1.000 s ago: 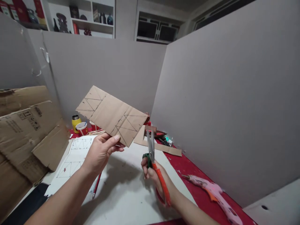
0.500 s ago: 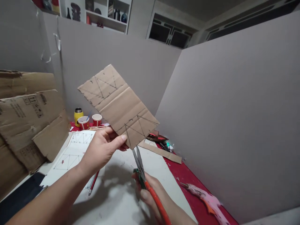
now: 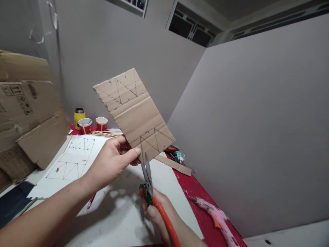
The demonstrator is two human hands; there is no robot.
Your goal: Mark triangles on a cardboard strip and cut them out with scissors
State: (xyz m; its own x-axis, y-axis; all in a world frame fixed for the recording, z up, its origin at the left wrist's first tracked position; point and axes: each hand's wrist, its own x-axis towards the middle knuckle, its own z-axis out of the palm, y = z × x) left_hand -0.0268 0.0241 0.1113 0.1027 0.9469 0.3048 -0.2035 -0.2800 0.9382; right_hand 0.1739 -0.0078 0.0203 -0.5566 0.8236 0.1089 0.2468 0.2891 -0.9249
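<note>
My left hand (image 3: pixel 117 157) pinches the lower left edge of a brown cardboard piece (image 3: pixel 136 106), thumb in front and fingers behind. The cardboard is held up at a tilt above the table, with pen-drawn zigzag lines near its upper and lower ends. In my right hand (image 3: pixel 159 209) is a pair of scissors (image 3: pixel 147 178) with orange and green handles. Their slightly parted blades straddle the cardboard's lower edge, near the left hand's thumb, one blade lying over the drawn side.
A paper with line drawings (image 3: pixel 69 157) and a pencil (image 3: pixel 90 201) lie at left, beside stacked cardboard (image 3: pixel 28 113). Behind are a yellow bottle (image 3: pixel 79 118), paper cups (image 3: pixel 101 123) and thin sticks (image 3: pixel 106 133). A pink glue gun (image 3: pixel 213 214) and cardboard strip (image 3: pixel 174 164) lie at right.
The scissors' blades have moved up onto the cardboard's lower edge. The cardboard has turned a little more upright. My view has shifted, so the surroundings sit differently.
</note>
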